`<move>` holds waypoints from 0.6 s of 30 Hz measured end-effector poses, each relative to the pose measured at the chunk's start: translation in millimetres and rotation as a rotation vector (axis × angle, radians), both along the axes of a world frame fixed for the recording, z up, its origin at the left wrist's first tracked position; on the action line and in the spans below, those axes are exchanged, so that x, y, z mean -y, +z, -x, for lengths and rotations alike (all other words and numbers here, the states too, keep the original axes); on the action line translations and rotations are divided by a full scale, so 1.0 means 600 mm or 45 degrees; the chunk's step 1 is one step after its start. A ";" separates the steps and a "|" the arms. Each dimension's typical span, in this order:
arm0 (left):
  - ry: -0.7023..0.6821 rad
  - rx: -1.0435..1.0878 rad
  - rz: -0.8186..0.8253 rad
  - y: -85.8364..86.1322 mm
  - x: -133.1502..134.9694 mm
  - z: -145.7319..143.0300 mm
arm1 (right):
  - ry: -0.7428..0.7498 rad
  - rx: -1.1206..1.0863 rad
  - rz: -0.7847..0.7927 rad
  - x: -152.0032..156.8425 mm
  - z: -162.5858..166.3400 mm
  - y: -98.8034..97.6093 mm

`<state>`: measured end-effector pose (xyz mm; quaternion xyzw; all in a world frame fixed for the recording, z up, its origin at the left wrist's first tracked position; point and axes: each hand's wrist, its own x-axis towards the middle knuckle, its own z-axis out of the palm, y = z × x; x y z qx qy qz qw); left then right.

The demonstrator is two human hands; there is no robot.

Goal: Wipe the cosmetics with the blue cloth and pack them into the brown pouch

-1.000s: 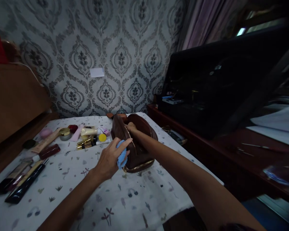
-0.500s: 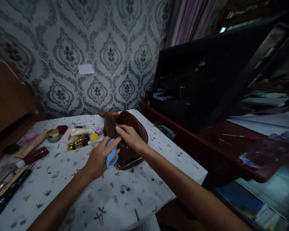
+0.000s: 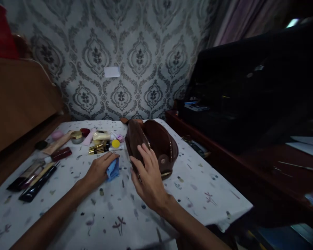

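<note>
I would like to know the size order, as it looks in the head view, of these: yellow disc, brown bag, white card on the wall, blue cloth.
1. Brown bag
2. Blue cloth and white card: unsure, because the left hand covers part of the cloth
3. Yellow disc

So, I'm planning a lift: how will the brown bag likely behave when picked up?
The brown bag would probably flex, as its material looks soft and leathery. It may sag wider open, since the gold zipper edges stand parted.
</note>
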<state>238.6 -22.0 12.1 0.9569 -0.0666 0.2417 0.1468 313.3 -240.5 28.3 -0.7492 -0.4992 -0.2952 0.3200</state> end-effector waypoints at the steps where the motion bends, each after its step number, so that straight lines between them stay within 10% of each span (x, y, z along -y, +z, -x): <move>1: 0.050 -0.035 -0.020 -0.002 -0.008 0.002 | 0.030 0.015 0.016 -0.006 0.005 -0.004; 8: 0.172 -0.392 -0.255 -0.018 -0.037 0.020 | 0.288 0.021 -0.027 -0.058 0.022 -0.031; 18: 0.346 -0.492 -0.164 -0.025 -0.052 0.029 | 0.378 -0.865 0.030 -0.210 0.005 -0.120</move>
